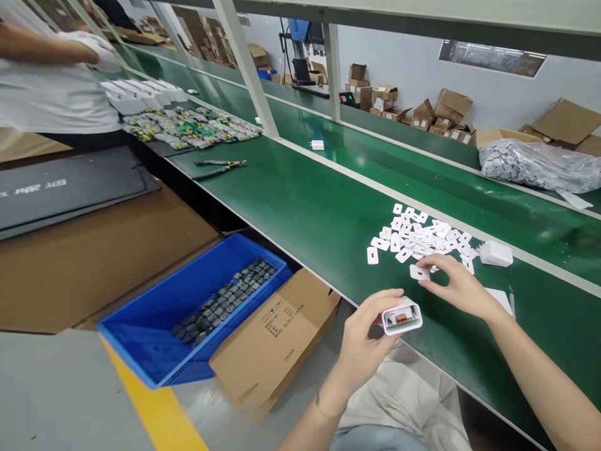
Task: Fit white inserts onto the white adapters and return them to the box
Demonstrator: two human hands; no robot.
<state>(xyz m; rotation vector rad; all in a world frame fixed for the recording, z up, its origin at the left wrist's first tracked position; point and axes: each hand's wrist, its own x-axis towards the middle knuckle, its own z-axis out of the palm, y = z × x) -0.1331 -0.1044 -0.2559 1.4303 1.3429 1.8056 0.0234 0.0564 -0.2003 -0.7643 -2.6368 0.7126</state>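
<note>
My left hand (364, 341) holds a white charger housing (402, 317) over the table's front edge. The housing's open end faces up toward me and shows a circuit board with a red-orange part inside. Between the thumb and fingers of my right hand (453, 285) is a small white end cap (419, 272) with a slot in it, apart from the housing. Just beyond, a pile of similar white caps (422, 237) lies on the green table (300, 213). To the right of the pile sits a white charger (496, 253).
Pliers (220, 168) and many circuit boards (188, 127) lie farther left, near another person (56, 81). Below the table edge are a blue bin (188, 369) and a cardboard box (277, 338). One plug (318, 145) lies on the belt. A pen-like tool (511, 302) is beyond my right forearm.
</note>
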